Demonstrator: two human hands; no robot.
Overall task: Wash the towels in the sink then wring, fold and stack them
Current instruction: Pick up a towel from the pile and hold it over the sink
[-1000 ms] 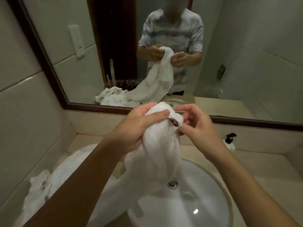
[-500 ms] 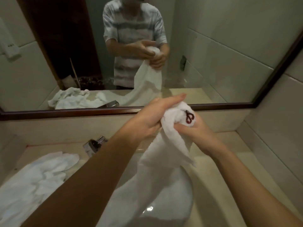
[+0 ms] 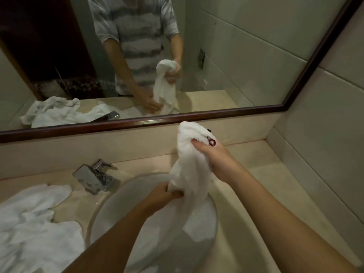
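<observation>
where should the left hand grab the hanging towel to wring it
Low on the gathered neck of the towel, coming from the left, where the left hand grips it now. The right hand holds the top, so the bunched rope between them can twist over the sink.

Two hands (image 3: pixel 214 162), one held towel (image 3: pixel 189 164), one towel heap (image 3: pixel 33 223), one sink (image 3: pixel 110 209), one faucet (image 3: pixel 94 178), one mirror (image 3: pixel 137 123).

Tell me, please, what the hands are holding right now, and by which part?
Both grip one white towel above the sink: the right hand near its bunched top, the left hand lower down its hanging length.
</observation>
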